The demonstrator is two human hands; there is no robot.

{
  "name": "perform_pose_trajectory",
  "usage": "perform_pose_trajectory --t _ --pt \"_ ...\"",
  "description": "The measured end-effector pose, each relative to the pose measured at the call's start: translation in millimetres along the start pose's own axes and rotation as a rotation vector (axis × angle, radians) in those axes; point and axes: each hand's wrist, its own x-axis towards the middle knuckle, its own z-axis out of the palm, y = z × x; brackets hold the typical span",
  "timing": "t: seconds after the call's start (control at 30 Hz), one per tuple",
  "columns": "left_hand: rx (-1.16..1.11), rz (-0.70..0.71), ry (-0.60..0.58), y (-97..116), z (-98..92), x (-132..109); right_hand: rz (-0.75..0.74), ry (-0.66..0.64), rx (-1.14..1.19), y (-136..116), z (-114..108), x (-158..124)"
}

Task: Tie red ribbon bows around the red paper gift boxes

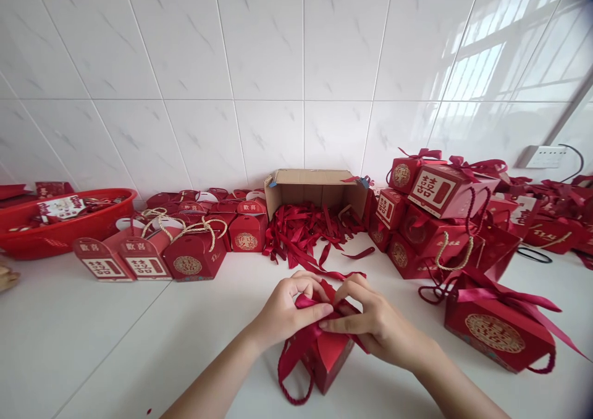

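Left hand [294, 311] and right hand [373, 320] pinch ribbon [301, 338] between thumbs and fingers atop the red box [330, 354] on the white counter [139, 345]; I judge even tension, without crushing the box top, sound practice.

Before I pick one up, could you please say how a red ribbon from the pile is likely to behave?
The ribbons are probably floppy, since they lie bent and twisted. Lifting one may drag others along, as they overlap in a loose heap spilling from the cardboard box. They could feel slippery, given the sheen on the held ribbon.
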Motion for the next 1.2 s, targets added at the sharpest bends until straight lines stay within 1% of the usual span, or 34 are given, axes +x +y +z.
perform_pose_trajectory --t 0.07,0.17,0.33,0.4,0.67,0.87,0.97,1.2 --pt "-0.01 0.003 0.014 0 2.0 -1 -0.008 0.007 0.002 0 0 -1" --pt "-0.041 0.013 -0.002 -1 3.4 -2 -0.023 0.028 0.033 1 1 -2" --pt "-0.041 0.011 0.003 -1 2.5 -4 0.098 0.132 0.104 3 3 -5" --pt "-0.033 0.004 0.009 -1 2.6 -3 0.114 0.147 0.075 3 3 -5" --pt "-0.082 -0.079 0.08 2 7.6 -2 0.09 0.185 0.003 5 2 -4" --pt "-0.102 -0.086 0.042 6 6.0 -2 0.096 0.208 -0.036 12 -2 -8" --pt "-0.091 -0.083 0.043 5 4.7 -2 0.092 0.209 -0.058 16 -5 -10" --pt "-0.096 -0.058 0.044 1 0.9 0 0.093 0.273 -0.112 25 -13 -13"
